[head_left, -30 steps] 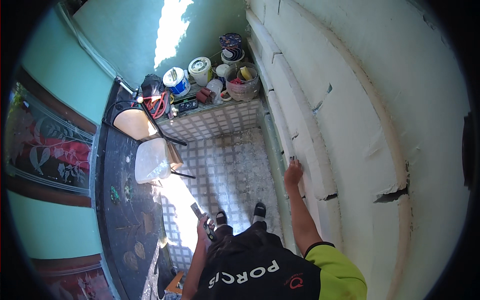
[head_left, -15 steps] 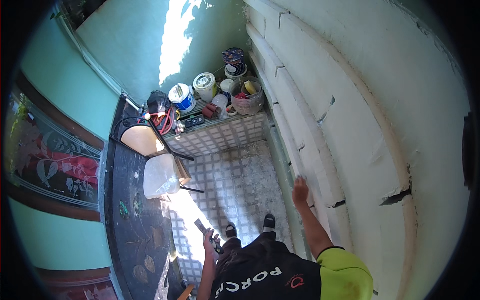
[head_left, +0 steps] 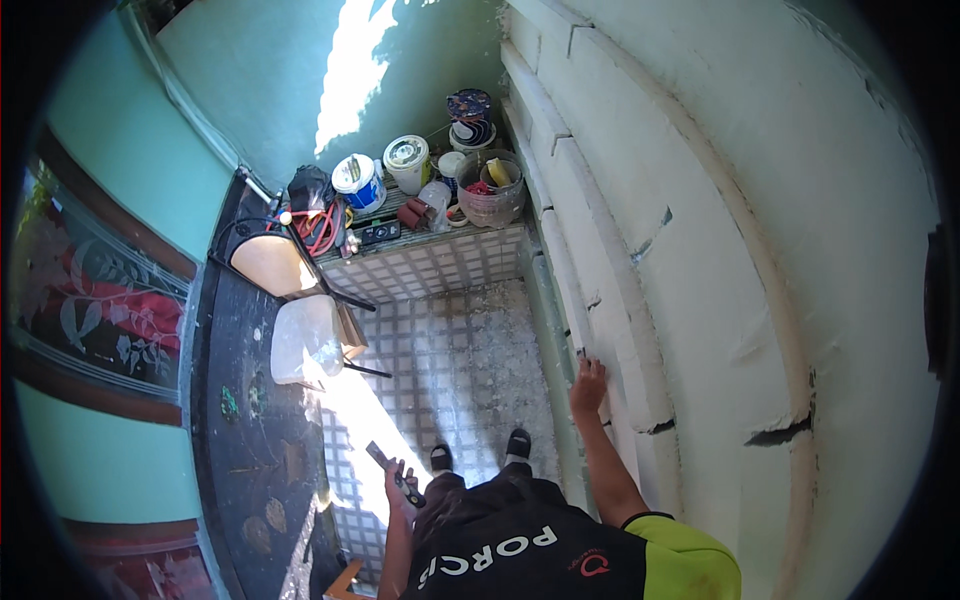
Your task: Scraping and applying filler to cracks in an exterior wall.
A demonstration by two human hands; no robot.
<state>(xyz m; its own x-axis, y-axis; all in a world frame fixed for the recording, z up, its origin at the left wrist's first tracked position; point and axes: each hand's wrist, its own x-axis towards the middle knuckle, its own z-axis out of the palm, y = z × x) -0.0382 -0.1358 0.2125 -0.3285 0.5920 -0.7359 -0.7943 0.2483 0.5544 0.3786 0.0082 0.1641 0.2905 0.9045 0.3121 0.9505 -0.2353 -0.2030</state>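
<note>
My left hand (head_left: 398, 482) is closed around the dark handle of a putty knife (head_left: 377, 454), low in front of my body, its flat metal blade pointing up and to the left. On the right, my right hand (head_left: 589, 390) is at the lower part of the pale stepped wall (head_left: 625, 330), fingers curled together by a ledge edge. A small dark bit shows at the fingertips; it is too small to name. Cracks and gaps (head_left: 780, 436) run along the wall's layers.
A tiled bench (head_left: 430, 258) at the back holds paint buckets (head_left: 407, 165), a clear tub (head_left: 491, 205), a level and red hose. At left stand a chair (head_left: 272, 265), a whitish plastic container (head_left: 305, 340) and a dark, stained table (head_left: 250, 440). Tiled floor (head_left: 450, 350) lies between.
My right hand has dropped closer against the lower ledge, its fingers now curled at the edge. The left hand still grips the putty knife. The whole view has shifted slightly.
</note>
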